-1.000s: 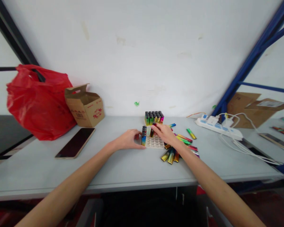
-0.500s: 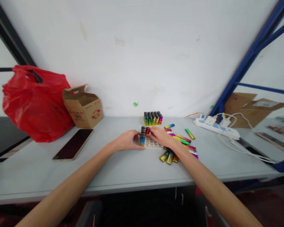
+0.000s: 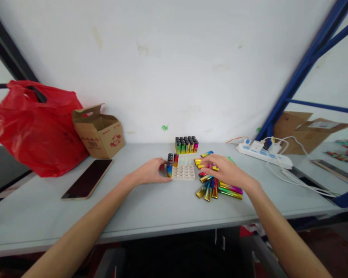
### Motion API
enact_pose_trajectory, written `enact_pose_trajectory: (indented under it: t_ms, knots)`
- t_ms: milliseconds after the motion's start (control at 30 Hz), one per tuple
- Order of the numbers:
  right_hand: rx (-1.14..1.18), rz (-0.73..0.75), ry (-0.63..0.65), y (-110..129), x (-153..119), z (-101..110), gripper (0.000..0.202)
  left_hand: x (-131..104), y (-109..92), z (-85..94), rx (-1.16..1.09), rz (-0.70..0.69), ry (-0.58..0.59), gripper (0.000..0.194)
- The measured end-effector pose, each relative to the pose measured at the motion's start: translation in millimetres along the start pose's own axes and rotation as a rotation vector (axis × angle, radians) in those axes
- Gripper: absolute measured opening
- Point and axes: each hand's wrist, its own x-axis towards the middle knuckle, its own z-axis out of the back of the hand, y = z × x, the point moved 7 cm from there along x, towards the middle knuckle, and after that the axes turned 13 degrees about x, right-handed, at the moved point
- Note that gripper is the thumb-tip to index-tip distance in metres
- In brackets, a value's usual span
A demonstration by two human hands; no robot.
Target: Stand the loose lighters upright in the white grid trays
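A white tray with round holes (image 3: 185, 173) lies on the table. A column of upright lighters (image 3: 169, 170) stands along its left side, and a red lighter (image 3: 176, 160) stands at the back of the column beside it. My left hand (image 3: 150, 170) steadies the tray's left end, thumb at the front corner and fingers behind the lighters. To the right, my right hand (image 3: 224, 169) is over a loose pile of shiny multicoloured lighters (image 3: 208, 189). Its thumb and fingers are apart, with no lighter visibly held; part of the pile is hidden under it.
Behind the tray stands a full block of upright lighters (image 3: 187, 145). A phone (image 3: 88, 179), an open cardboard box (image 3: 100, 133) and a red plastic bag (image 3: 40, 129) are on the left. A power strip (image 3: 263, 156) with white cables lies on the right.
My right hand has left the red lighter, which now stands in the tray, and moved right to the pile. My left hand stays at the tray's left end.
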Motion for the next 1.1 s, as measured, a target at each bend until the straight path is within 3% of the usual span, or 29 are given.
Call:
enact_pose_trajectory:
  t_ms: [200, 400, 567, 800, 900, 1000, 1100]
  knots:
    - [-0.089, 0.094, 0.172, 18, -50, -18, 0.035, 0, 1, -1.7, 0.002, 0.002, -0.011, 0.053]
    - [-0.193, 0.142, 0.155, 13, -56, -39, 0.023, -1, 1, -2.6, 0.011, -0.001, -0.002, 0.055]
    - [-0.101, 0.147, 0.094, 5, -40, -32, 0.026, -1, 0, -2.2, 0.019, 0.005, 0.001, 0.053]
    - [0.086, -0.026, -0.166, -15, -1, 2, 0.049, -1, 2, -3.5, 0.001, 0.001, 0.003, 0.054]
    - [0.195, -0.068, -0.314, -27, 21, 10, 0.046, -1, 2, -3.4, -0.018, 0.004, 0.008, 0.054]
    - [0.325, -0.106, -0.435, -41, 44, 12, 0.044, -1, 2, -4.0, -0.033, 0.003, 0.008, 0.055]
    - [0.412, -0.08, -0.457, -42, 66, 8, 0.05, -1, 3, -4.9, -0.035, -0.004, 0.004, 0.056]
